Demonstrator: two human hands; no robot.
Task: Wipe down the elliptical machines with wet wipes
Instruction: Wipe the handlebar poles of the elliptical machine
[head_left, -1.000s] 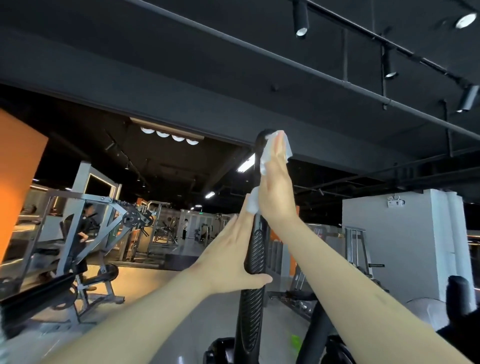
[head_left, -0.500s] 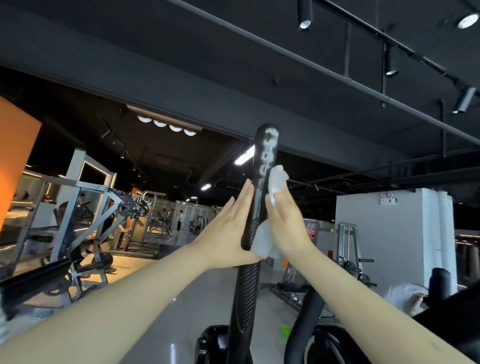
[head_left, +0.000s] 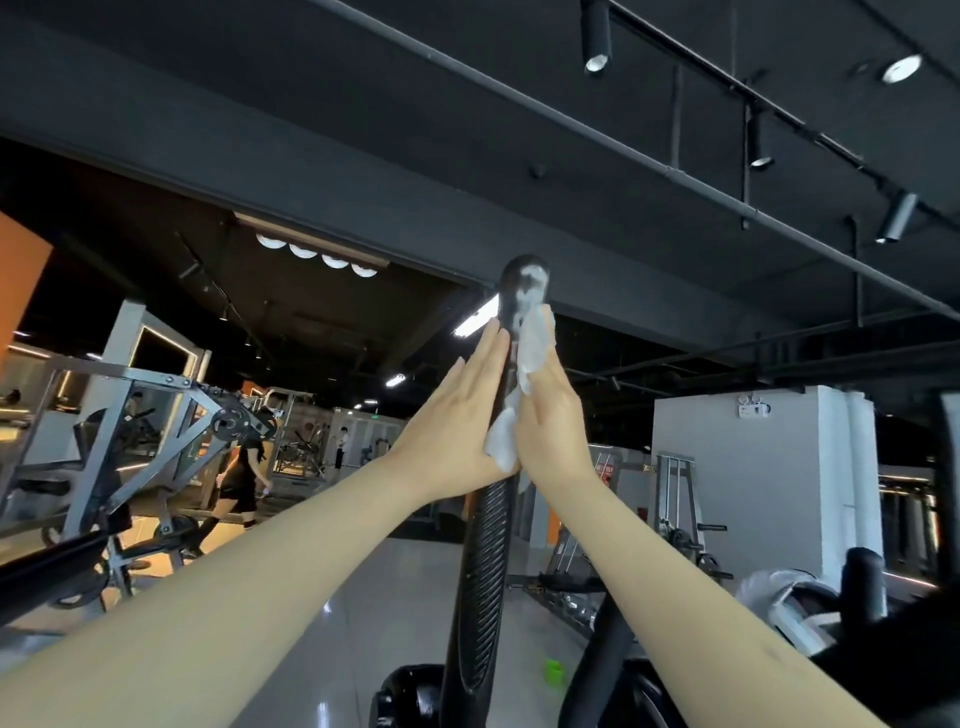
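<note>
the stiff, ribbed elliptical handle (head_left: 483, 571) is pressed from its left by the flat, empty left hand (head_left: 457, 415); the wet wipe (head_left: 532, 345) is pinned against its right side by the straight-fingered right hand (head_left: 553, 421). the limp, slippery wipe is probably best held under the palm

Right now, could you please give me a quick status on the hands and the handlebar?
Left hand flat against handlebar. Right hand presses wet wipe to its upper grip. Nothing in the way.
</note>
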